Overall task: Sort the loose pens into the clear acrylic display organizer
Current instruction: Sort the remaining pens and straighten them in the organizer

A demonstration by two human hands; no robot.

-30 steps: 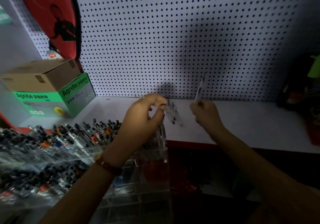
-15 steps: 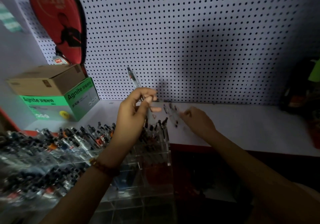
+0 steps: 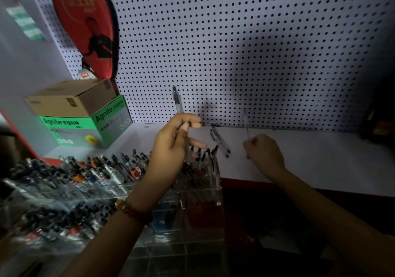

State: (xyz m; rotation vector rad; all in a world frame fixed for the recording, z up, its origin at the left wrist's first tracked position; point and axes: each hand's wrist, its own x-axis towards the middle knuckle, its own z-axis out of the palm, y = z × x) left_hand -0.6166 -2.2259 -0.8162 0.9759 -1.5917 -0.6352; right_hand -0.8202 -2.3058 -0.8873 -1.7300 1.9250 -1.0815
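1. My left hand (image 3: 173, 146) is curled round a clear pen (image 3: 177, 103), thumb and fingers pinching the barrel. The pen stands nearly upright, its top above my knuckles and its lower end down among the pens already standing below.
2. My right hand (image 3: 266, 154) is closed on a second pen (image 3: 246, 124), also held upright. It is blurred, so I cannot tell just how my fingers lie on it.
3. The clear acrylic organizer (image 3: 213, 184) sits right under my left hand, against the front edge of the worktop (image 3: 310, 159). Its right-end compartment looks crowded, and the rows to the left are packed too.
4. A few loose pens (image 3: 221, 143) lie on the worktop between my hands, toward its back edge by the pegboard (image 3: 235, 52).
5. I reckon the main risk is forcing my pen into that crowded compartment. The tip could catch on a neighbour, tip it over or lift it out.
6. My right hand is near the loose pens, so a careless sweep could roll them to the front edge and off.
7. The light is dim and both barrels and walls are clear, so I could easily drop a pen into the wrong compartment.
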